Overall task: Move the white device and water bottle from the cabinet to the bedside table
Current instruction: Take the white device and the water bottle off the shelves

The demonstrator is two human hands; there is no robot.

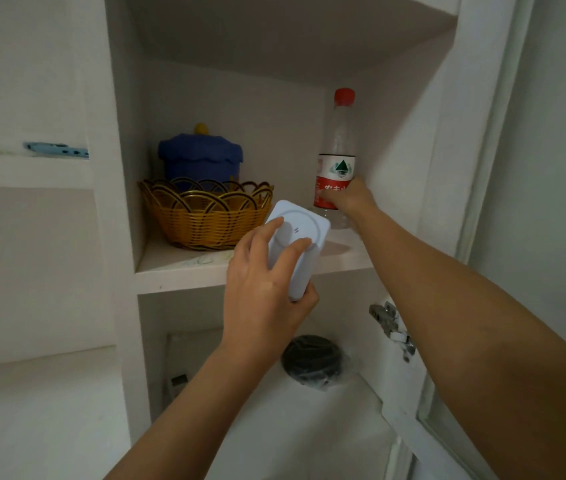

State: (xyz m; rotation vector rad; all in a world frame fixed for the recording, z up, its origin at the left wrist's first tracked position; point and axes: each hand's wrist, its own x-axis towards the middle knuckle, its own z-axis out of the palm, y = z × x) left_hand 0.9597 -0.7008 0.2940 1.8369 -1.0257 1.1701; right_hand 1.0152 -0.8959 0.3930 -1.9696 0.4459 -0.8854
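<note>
The left hand [264,289] is gripping the white device [295,247] just before the shelf [184,268] edge. The right hand [350,199] is closing around the upright water bottle [338,147] in the shelf's right corner, well apart from the basket [208,216].

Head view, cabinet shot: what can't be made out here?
- Right hand on the water bottle: fingers wrap behind it, so grip closure is unclear; lower label covered.
- White device: its lower end is hidden in the left hand.
- Dark round object on the lower shelf: too dim to identify.
- Bedside table: outside the frame.
</note>
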